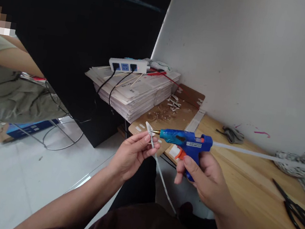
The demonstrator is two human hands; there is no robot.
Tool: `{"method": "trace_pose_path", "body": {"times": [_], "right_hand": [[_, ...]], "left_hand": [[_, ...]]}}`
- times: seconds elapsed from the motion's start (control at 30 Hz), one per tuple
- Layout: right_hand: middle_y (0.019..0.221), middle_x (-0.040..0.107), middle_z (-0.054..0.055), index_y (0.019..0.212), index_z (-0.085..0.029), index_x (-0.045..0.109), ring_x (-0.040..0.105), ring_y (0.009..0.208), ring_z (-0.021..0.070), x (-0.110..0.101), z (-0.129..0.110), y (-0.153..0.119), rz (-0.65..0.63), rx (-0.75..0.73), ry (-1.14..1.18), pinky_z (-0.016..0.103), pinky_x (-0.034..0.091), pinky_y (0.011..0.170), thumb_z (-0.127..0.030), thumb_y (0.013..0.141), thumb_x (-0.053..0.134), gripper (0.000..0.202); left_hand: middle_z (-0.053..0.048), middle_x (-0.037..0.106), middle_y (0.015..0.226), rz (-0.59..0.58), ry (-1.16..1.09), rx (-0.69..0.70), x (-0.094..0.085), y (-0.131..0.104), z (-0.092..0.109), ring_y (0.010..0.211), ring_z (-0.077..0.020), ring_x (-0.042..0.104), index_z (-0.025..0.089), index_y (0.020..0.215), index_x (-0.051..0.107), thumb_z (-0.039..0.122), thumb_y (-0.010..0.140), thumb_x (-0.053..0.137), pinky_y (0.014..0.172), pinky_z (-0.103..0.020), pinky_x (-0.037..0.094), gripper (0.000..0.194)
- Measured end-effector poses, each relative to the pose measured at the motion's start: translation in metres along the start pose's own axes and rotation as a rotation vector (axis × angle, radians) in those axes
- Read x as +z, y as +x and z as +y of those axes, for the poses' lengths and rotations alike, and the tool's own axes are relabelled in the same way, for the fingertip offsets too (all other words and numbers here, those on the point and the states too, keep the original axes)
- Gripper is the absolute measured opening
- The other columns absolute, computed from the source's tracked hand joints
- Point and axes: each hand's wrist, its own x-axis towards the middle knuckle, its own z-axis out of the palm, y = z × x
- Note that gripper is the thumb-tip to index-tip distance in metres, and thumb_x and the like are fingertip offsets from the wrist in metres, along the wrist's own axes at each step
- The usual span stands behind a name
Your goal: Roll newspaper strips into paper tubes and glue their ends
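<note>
My right hand [203, 174] grips a blue hot glue gun [194, 143] by its handle, with fingers near the orange trigger. A long white glue stick [239, 149] sticks out of the gun's back end. Between its thumb and fingers my left hand [134, 152] pinches a thin white paper strip [164, 181]. The strip's upper end stands above the fingertips, and the rest hangs down toward my lap. Right beside that upper end is the gun's brass nozzle [155, 131]; I cannot tell whether they touch.
A power strip [128, 66] with black plugs lies on a stack of paper [133, 88]. Paper scraps [173, 103] litter a cardboard sheet [155, 111]. Black scissors [298, 214] and grey-white woven coils [294, 162] are on the wooden table [241, 173]. Another person's arm [14, 59] shows left of a black panel [98, 14].
</note>
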Motion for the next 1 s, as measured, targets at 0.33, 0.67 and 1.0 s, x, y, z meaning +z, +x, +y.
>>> {"method": "trace_pose_path", "body": {"times": [0.33, 0.67, 1.0], "right_hand": [[0.077, 0.062, 0.0, 0.091, -0.02, 0.056, 0.062, 0.058, 0.011, -0.0024, 0.0071, 0.0033, 0.003, 0.001, -0.145, 0.028, 0.05, 0.061, -0.041, 0.096, 0.053, 0.022], [0.075, 0.063, 0.0, 0.106, -0.021, 0.059, 0.061, 0.057, 0.0122, -0.0017, 0.0054, 0.001, 0.035, -0.01, -0.261, 0.027, 0.048, 0.057, -0.041, 0.095, 0.054, 0.023], [0.065, 0.061, 0.001, 0.11, -0.022, 0.064, 0.055, 0.055, 0.0139, -0.0006, -0.0001, -0.0017, 0.038, 0.066, -0.244, 0.027, 0.044, 0.052, -0.048, 0.091, 0.059, 0.032]], "left_hand": [[-0.005, 0.072, 0.079, 0.008, -0.017, -0.023, -0.002, 0.0015, 0.0034, 0.071, -0.0143, 0.073, 0.01, 0.092, 0.072, 0.012, 0.08, 0.071, 0.058, -0.015, 0.059, 0.012], [-0.004, 0.069, 0.075, -0.033, -0.065, -0.051, -0.0054, 0.0033, 0.0038, 0.068, -0.0121, 0.071, 0.011, 0.09, 0.07, 0.009, 0.083, 0.068, 0.055, -0.013, 0.058, 0.008], [-0.003, 0.068, 0.075, -0.063, -0.069, -0.082, -0.0084, 0.0027, 0.002, 0.064, -0.01, 0.069, 0.013, 0.088, 0.067, 0.011, 0.081, 0.069, 0.052, -0.011, 0.057, 0.008]]}}
